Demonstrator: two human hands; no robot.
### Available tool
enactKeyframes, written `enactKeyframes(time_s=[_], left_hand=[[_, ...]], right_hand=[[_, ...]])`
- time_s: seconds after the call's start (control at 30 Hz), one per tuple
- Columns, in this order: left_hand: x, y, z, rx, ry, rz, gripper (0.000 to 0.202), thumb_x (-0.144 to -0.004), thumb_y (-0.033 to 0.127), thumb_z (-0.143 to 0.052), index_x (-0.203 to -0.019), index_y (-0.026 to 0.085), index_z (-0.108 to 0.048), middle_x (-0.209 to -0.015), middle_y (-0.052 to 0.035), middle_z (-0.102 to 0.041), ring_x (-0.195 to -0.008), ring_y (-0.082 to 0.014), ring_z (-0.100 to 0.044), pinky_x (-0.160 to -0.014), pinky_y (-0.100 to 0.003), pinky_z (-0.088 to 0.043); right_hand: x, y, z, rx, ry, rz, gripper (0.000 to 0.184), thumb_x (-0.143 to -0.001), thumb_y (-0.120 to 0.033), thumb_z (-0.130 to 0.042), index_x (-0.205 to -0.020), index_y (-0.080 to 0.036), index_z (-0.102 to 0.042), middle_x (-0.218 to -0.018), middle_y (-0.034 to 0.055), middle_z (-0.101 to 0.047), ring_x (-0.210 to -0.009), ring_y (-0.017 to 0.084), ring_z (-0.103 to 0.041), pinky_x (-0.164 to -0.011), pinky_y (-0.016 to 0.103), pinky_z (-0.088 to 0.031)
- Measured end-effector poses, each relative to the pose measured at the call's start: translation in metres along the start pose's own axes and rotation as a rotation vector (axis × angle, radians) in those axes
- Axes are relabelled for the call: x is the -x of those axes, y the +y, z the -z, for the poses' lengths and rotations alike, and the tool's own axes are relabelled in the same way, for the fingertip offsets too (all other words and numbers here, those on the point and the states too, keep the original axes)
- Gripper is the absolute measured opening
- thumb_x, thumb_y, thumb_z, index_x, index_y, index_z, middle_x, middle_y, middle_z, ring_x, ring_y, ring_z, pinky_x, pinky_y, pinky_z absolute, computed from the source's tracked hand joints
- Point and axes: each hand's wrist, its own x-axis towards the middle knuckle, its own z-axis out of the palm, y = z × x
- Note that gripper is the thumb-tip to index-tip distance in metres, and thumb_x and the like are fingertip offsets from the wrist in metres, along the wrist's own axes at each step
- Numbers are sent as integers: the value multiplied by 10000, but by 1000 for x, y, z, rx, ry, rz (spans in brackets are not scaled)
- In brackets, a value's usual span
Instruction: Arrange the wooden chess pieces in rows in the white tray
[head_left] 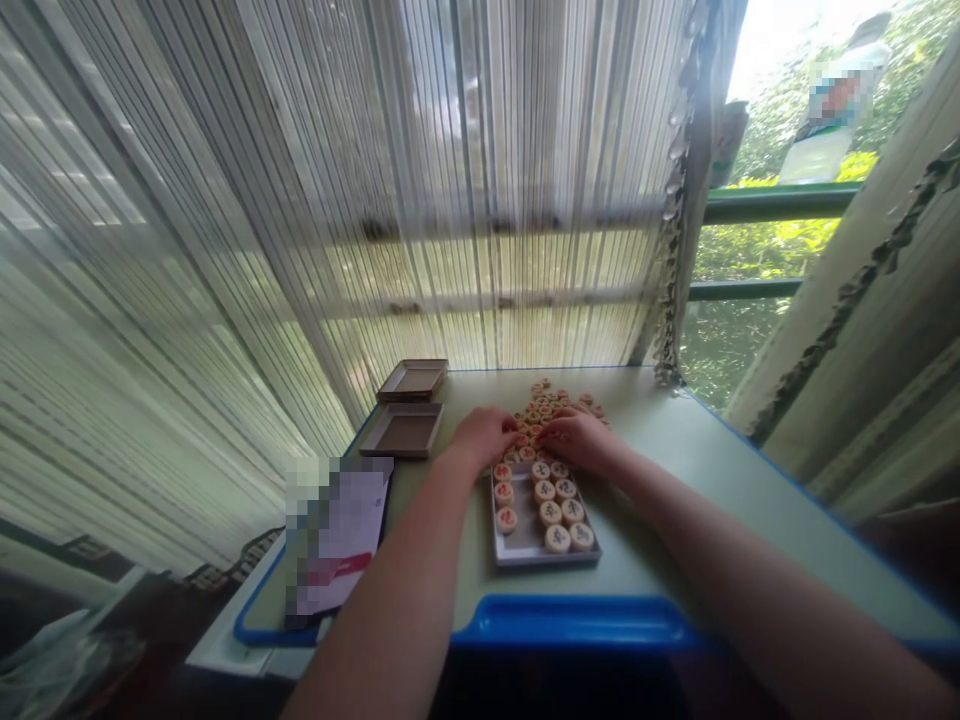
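Note:
A pile of round wooden chess discs [559, 398] with red and black characters lies at the far middle of the table. A shallow white tray [525, 545] nearer to me holds several discs in rows. My left hand [484, 437] rests palm down at the left edge of the pile, fingers curled onto the discs. My right hand [577, 438] is on the pile just beyond the tray, its fingers bent over the discs. What the fingertips pinch is hidden.
Two brown box halves [411, 381] [403, 430] lie at the far left of the green table with a blue rim [577, 620]. A blurred-out paper [337, 540] lies at the near left. Striped curtains hang behind; a window with green rails [772, 203] is at the right.

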Motion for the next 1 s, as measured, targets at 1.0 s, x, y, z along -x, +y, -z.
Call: enactKeyframes(time_s=[1.0], left_hand=[[-7, -6, -9, 54, 46, 117, 415, -727, 70, -490, -1085, 218, -637, -1111, -49, -641, -993, -171, -584, -888, -239, -428]], right_hand=[[2, 10, 22, 272, -1, -364, 286, -796, -270, -459, -972, -243, -682, -1096, 72, -608, -975, 218, -555, -851, 314, -408]])
